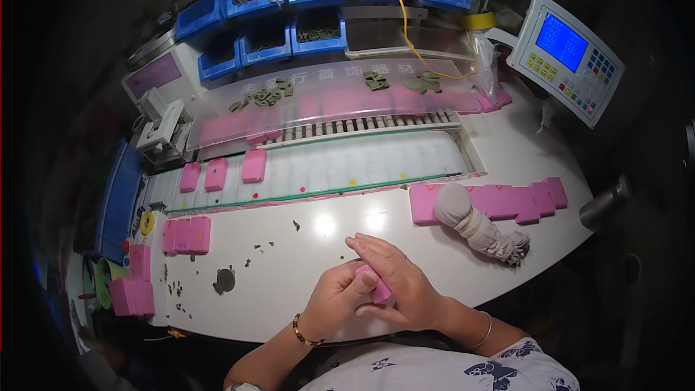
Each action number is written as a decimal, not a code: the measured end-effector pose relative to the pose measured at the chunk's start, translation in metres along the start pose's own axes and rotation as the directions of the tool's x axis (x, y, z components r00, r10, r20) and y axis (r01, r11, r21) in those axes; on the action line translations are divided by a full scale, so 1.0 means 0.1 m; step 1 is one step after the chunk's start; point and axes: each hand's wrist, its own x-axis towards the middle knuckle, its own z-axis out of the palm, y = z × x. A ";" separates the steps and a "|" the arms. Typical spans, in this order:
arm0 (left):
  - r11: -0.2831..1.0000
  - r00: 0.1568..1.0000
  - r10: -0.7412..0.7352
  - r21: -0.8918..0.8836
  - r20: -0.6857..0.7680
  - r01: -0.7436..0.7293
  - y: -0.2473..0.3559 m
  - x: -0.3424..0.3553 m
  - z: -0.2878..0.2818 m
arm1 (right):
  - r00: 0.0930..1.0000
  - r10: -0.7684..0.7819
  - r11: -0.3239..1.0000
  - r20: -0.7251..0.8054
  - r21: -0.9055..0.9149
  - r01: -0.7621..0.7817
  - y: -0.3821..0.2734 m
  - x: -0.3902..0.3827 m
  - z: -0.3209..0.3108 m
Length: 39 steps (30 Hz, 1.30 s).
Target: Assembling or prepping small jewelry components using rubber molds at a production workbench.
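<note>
Clamping pink block (382, 292) betw. L hand (333, 297) & R hand (407, 284); having 3 blocks (216, 174) already on white track (362, 156), this 1 not yet.

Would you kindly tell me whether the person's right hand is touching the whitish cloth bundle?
Apart. The head view shows a plain gap: white tabletop lies between the right hand and the whitish cloth bundle to its right.

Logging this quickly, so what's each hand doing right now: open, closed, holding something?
Left hand: closed, holding the pink block.
Right hand: cupped around the same block, also holding it.
</note>
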 end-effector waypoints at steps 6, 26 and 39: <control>0.995 0.999 0.006 0.099 -0.054 0.000 -0.07 0.02 0.11 | 0.963 0.265 0.830 -0.058 0.523 -0.197 0.07 -0.10 0.06; 0.636 0.909 0.352 0.769 -0.222 -0.059 0.35 -0.12 -0.24 | 0.809 0.580 0.415 0.097 0.819 -0.396 0.13 0.08 -0.02; 0.903 0.939 0.224 -0.307 -0.261 -0.300 0.17 0.10 -0.11 | 0.870 0.473 0.611 -0.141 0.763 -0.208 0.10 0.13 0.00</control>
